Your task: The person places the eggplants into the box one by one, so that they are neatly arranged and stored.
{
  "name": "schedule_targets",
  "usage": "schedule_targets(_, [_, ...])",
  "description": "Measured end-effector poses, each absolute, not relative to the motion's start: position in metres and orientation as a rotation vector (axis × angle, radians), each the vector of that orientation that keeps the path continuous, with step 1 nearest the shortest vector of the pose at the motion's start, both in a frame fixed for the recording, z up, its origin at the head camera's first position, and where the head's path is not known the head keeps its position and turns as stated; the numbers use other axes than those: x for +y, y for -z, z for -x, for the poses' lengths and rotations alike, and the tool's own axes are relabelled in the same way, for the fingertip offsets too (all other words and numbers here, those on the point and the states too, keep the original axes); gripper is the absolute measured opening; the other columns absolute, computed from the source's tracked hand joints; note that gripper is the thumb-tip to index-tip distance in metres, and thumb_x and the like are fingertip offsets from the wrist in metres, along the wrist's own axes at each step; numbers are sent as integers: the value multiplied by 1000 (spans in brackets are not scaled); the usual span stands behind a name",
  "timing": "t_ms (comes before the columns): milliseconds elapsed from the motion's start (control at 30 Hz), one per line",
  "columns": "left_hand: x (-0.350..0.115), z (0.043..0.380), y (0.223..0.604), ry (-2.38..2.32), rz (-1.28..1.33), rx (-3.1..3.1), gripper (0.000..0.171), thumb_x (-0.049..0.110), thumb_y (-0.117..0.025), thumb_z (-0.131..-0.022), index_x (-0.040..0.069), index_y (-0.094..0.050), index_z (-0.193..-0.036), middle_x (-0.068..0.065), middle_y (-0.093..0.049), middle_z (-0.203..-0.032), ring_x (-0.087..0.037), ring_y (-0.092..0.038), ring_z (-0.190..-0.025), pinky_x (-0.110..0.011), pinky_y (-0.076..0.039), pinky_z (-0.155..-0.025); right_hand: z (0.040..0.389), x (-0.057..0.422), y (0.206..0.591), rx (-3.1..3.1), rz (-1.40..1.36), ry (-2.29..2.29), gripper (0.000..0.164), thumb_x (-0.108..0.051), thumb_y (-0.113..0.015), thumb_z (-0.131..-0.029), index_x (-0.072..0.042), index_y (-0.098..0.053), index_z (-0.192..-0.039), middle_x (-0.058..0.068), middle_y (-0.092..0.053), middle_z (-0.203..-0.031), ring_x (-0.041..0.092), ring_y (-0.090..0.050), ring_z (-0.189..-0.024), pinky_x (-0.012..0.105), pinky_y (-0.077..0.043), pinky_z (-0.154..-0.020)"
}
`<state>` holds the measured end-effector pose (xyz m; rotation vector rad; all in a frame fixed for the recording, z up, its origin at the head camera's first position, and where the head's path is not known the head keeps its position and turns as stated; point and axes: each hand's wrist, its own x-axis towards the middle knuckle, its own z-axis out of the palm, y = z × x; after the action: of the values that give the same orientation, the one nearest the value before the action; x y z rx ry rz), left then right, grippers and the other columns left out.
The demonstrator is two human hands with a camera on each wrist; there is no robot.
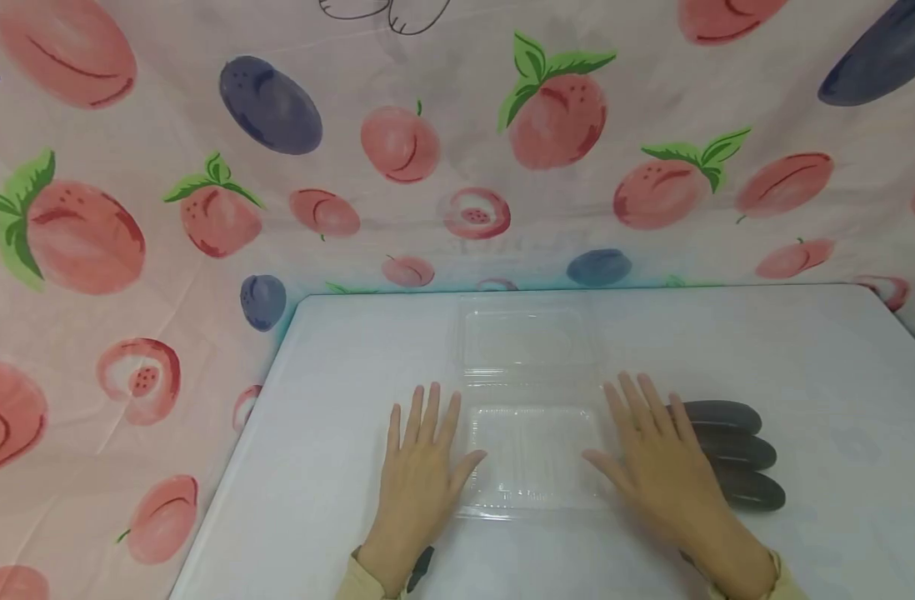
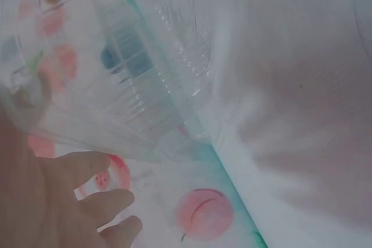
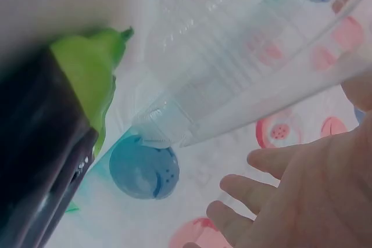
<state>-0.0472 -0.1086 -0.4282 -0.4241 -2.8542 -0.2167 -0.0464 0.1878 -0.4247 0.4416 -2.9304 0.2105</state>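
Clamshell container (image 1: 532, 458) between left hand (image 1: 422, 475) and right hand (image 1: 663, 467) | long axis front-to-back, lid (image 1: 528, 340) unfolded farthest | fingers spread wide | eggplants (image 1: 741, 450) crosswise at right, rounded ends rightward

Glossy, near-black eggplants (image 1: 738, 450), one capped in bright green, stand out against the white tabletop (image 1: 337, 367) before me, along with a colourless, see-through plastic container (image 1: 532, 454), ribbed and beaded, and sandy-beige sleeves (image 1: 362, 582); behind, a pale pinkish cloth (image 1: 457, 83) bears a print of coral-red fruits (image 1: 558, 122), some with green leaves (image 1: 530, 58), and slate-blue ovals (image 1: 270, 104), with teal tingeing it near the tabletop
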Motion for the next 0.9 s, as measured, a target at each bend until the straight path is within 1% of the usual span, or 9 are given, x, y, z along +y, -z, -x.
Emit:
schedule_targets(133, [-109,46,426,256,414,-2876,71,58,-44,-99,14,-35,-155,-14,-29,-161,-32,-20,-152,-54,-14,-123,48,191,422,-2980,-425,-201,85,-61,-43,-98,-4,-21,-157,19,-17,-164,36,-8,-153,51,9,-124])
schedule_targets(200, [-110,46,425,270,408,-2886,70,56,-45,-99,14,-36,-154,-14,-30,-161,-33,-22,-151,-53,-16,-123,49,193,421,-2993,-427,-213,84,-61,-42,-99,-3,-22,-157,20,-16,-164,36,-6,-153,51,8,-124])
schedule_targets(367, [-112,47,425,339,408,-2885,68,53,-47,-100,11,-38,-153,-16,-35,-158,-34,-30,-147,-52,-22,-121,52,198,417,-2988,-438,-230,81,-58,-43,-100,-3,-24,-156,21,-19,-163,38,-11,-152,53,4,-124])
schedule_targets(533, [-114,48,429,411,425,-2846,66,52,-47,-100,9,-41,-151,-18,-40,-154,-33,-37,-144,-50,-29,-119,54,201,416,-2986,-432,-241,80,-56,-45,-100,-1,-27,-155,23,-23,-161,39,-17,-150,51,3,-125])
schedule_targets(600, [-114,47,429,424,429,-2832,66,51,-49,-100,8,-42,-150,-18,-43,-152,-33,-40,-142,-49,-32,-118,55,202,415,-2991,-428,-245,80,-55,-45,-100,0,-27,-155,24,-25,-160,40,-20,-149,53,0,-125])
schedule_targets(767, [-114,45,428,497,406,-2840,65,48,-53,-99,7,-44,-148,-18,-47,-148,-34,-46,-136,-50,-38,-113,56,204,412,-3018,-414,-241,79,-54,-45,-101,1,-27,-154,25,-26,-159,43,-23,-147,59,-15,-122])
schedule_targets(900, [-113,43,427,585,355,-2867,65,47,-55,-99,8,-43,-149,-17,-48,-148,-35,-47,-135,-51,-39,-113,58,206,409,-3055,-410,-247,80,-55,-42,-101,2,-26,-154,26,-26,-159,44,-24,-146,60,-18,-120])
